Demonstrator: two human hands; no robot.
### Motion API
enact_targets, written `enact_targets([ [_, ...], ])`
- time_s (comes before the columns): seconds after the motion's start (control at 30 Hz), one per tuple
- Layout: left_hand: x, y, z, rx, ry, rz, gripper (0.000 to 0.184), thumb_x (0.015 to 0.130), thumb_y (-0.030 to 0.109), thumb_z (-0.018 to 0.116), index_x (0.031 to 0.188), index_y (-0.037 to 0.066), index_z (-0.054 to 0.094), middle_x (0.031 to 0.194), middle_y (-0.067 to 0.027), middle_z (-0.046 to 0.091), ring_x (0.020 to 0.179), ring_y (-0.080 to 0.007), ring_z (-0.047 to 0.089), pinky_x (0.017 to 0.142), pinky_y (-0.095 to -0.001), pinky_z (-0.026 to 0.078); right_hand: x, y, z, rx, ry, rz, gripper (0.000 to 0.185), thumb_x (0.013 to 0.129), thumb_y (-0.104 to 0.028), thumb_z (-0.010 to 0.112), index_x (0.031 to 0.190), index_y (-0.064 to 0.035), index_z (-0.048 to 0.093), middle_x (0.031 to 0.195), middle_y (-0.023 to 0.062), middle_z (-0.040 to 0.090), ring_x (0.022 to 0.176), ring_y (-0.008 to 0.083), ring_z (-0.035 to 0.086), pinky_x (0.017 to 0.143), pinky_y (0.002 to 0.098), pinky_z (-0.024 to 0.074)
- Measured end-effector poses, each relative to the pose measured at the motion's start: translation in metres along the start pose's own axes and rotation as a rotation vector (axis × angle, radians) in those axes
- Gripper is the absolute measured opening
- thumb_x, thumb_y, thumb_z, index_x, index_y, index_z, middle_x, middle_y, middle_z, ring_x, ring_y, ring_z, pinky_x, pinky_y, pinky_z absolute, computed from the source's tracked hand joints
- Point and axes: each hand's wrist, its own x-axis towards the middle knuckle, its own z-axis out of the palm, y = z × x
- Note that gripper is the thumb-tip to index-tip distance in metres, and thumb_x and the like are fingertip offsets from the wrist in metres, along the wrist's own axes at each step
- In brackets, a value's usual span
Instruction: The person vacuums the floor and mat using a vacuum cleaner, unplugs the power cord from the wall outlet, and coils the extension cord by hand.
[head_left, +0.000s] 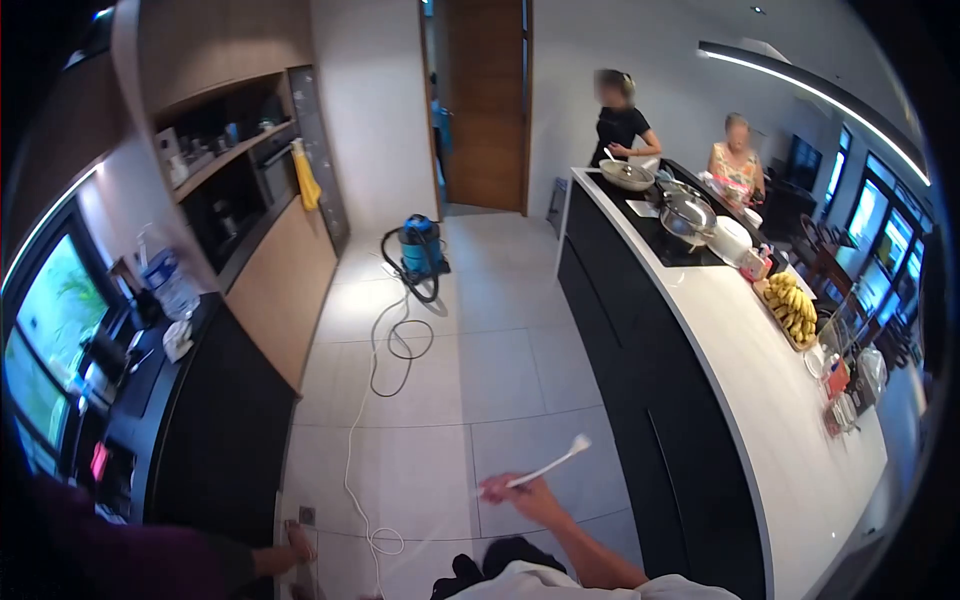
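My right hand [520, 497] reaches out over the tiled floor from the lower right, fingers closed. In it is a thin white stick-like thing [548, 467] with a wider white end [580, 442], pointing up and to the right. Its exact kind is too blurred to tell. My left hand is out of view. On the floor to the left of my hand lies a long white cord [352, 450], with a loop near the bottom. It runs up towards a blue and black vacuum cleaner [422, 248] whose dark hose curls in front of it.
To the right stands a long island with a white top [740, 380], holding pots [688, 218] and bananas [790, 308]. Two people are behind it. At lower left are another person's purple clothing [140, 550] and bare foot [298, 542], beside a dark counter [230, 400].
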Motion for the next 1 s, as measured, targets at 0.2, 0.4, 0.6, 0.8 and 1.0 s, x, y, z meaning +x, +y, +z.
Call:
enact_targets([
  [0.2,0.212,0.221,-0.218,-0.399,0.265,0.507,0.024,0.084,0.02,0.055,0.08,-0.003,0.06,0.06,-0.0086,0.054,0.054,-0.0169,0.052,0.051,-0.0359,0.042,0.174,0.006,-0.066,0.257,0.381,-0.206,0.023,0.094,-0.017,0.055,0.098,0.0048,0.063,0.1,0.0165,0.066,0.087,0.0245,0.066,0.074,0.0347,0.0553],
  [0.4,0.257,0.322,-0.288,-0.269,0.509,0.536,0.024,0.083,0.02,0.059,0.095,0.0,0.065,0.074,-0.0141,0.067,0.065,-0.0186,0.064,0.059,-0.0335,0.049,0.401,0.081,-0.119,0.365,0.466,0.197,0.027,0.094,-0.023,0.054,0.095,0.0036,0.06,0.095,0.0177,0.064,0.083,0.029,0.067,0.069,0.0387,0.0556],
  [0.6,0.295,0.256,-0.252,-0.167,-0.058,-0.038,0.041,0.088,0.034,0.047,0.12,0.009,0.054,0.105,-0.013,0.056,0.1,-0.0265,0.054,0.091,-0.0406,0.038,0.577,0.107,-0.119,0.125,0.434,0.589,0.019,0.091,-0.016,0.054,0.094,0.0028,0.059,0.085,0.0131,0.063,0.07,0.0258,0.067,0.057,0.0346,0.056],
  [0.8,0.41,0.25,-0.289,-1.905,0.083,0.314,0.047,0.102,0.037,0.024,0.137,0.008,0.037,0.132,-0.0032,0.044,0.124,-0.0156,0.038,0.111,-0.0334,0.019,0.696,0.095,-0.124,-0.026,0.442,0.658,0.02,0.087,-0.016,0.059,0.095,0.0026,0.059,0.084,0.0123,0.063,0.067,0.0228,0.067,0.055,0.033,0.0562],
  [1.0,0.505,0.354,-0.377,-0.172,-0.139,-0.238,0.038,0.088,0.03,0.042,0.11,0.001,0.053,0.103,-0.0108,0.058,0.095,-0.0198,0.055,0.087,-0.0357,0.038,0.806,0.116,-0.14,-0.071,0.53,0.712,0.025,0.084,-0.017,0.063,0.096,0.0036,0.058,0.083,0.0122,0.063,0.064,0.0235,0.067,0.051,0.0328,0.0561],
])
